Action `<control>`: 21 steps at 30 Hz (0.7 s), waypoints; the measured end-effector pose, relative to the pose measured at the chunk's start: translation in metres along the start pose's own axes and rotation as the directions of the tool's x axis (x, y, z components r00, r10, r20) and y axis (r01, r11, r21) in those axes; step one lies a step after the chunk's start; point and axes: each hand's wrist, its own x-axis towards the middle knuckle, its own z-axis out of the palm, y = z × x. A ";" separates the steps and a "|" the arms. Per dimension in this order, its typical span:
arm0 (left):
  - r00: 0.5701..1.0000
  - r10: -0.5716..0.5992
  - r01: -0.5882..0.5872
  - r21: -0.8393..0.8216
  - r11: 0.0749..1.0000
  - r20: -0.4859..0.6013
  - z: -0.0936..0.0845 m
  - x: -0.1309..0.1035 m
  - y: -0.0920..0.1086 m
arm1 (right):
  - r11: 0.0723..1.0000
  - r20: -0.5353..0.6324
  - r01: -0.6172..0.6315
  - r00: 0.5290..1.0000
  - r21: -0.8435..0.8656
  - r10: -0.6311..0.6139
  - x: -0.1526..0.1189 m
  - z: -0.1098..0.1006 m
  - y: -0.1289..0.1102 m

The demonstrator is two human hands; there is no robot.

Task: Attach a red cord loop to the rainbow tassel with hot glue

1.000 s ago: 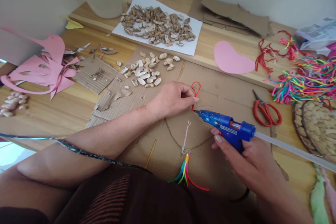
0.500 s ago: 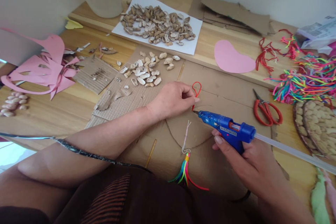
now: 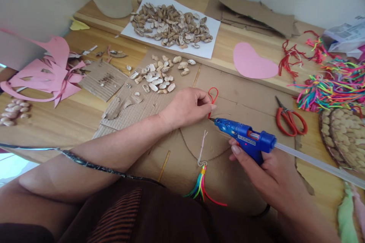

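Observation:
My left hand [image 3: 191,107] pinches a red cord [image 3: 213,95] between thumb and fingers, its loop standing up above the fingertips. My right hand [image 3: 265,171] is wrapped round the handle of a blue glue gun [image 3: 245,134]. The gun's metal nozzle points left and meets or nearly meets the lower end of the cord; contact is hard to make out. A clear glue stick [image 3: 316,163] sticks out of the gun's back. Below the nozzle, a multicoloured tassel [image 3: 202,182] with a thin pale string lies on the cardboard [image 3: 228,102].
Loose peanut shells [image 3: 156,76] lie beyond my left hand, and more cover a white paper [image 3: 212,41]. Red-handled scissors [image 3: 291,119] rest at right, near bright tassels [image 3: 319,93] and a peanut-covered piece [image 3: 346,136]. Pink paper scraps [image 3: 42,76] lie at left. A black cable [image 3: 94,166] crosses my left arm.
Almost nothing differs. The glue gun and my right hand have shifted very slightly up and left, while my left hand keeps its pinch on the red cord.

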 end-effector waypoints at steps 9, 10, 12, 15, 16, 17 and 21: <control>1.000 -0.015 0.015 -0.004 1.000 0.003 -0.001 -0.001 0.001 | 0.999 0.009 0.035 0.999 0.011 -0.035 -0.001 -0.001 0.001; 1.000 -0.014 0.014 -0.004 1.000 0.005 -0.001 -0.001 0.001 | 0.999 0.005 0.031 1.000 0.011 -0.031 -0.001 -0.002 0.000; 1.000 -0.006 0.006 -0.004 1.000 0.005 0.000 -0.001 0.000 | 1.000 -0.001 0.021 1.000 0.009 -0.021 -0.002 -0.002 -0.002; 1.000 0.005 -0.005 -0.005 1.000 0.005 0.000 0.000 -0.001 | 1.000 0.007 -0.002 1.000 0.012 0.002 -0.002 -0.002 -0.004; 1.000 0.007 -0.007 -0.006 1.000 0.007 0.001 0.000 -0.001 | 1.000 0.011 -0.008 1.000 0.013 0.008 -0.002 -0.001 -0.005; 1.000 0.007 -0.007 -0.004 1.000 0.008 0.001 0.000 -0.001 | 1.000 0.014 -0.015 1.000 0.009 0.015 -0.003 -0.001 -0.005; 1.000 0.017 -0.017 0.006 1.000 0.005 0.000 0.000 -0.001 | 1.000 0.008 -0.012 1.000 -0.001 0.012 -0.003 -0.002 -0.005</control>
